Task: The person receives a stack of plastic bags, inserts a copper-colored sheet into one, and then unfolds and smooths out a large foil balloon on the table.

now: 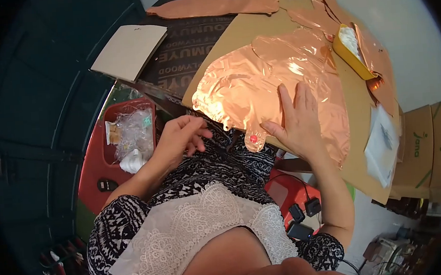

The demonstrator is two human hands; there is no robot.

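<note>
A flat rose-gold foil balloon [257, 84] lies on a brown cardboard sheet [357, 153]. My right hand [297, 119] presses flat on the balloon's lower part, fingers spread. The balloon's clear inflation neck with a red dot [254, 139] hangs off the cardboard's near edge, just left of my right thumb. My left hand [179, 138] hovers over my lap near that edge, fingers curled loosely, holding nothing that I can see.
A yellow tray [350, 57] with white material sits at the balloon's far right. More foil balloons [216, 4] lie at the back. A red bin [97, 161] holds clear plastic wrappers at my left. Cardboard boxes [421, 149] stand at the right.
</note>
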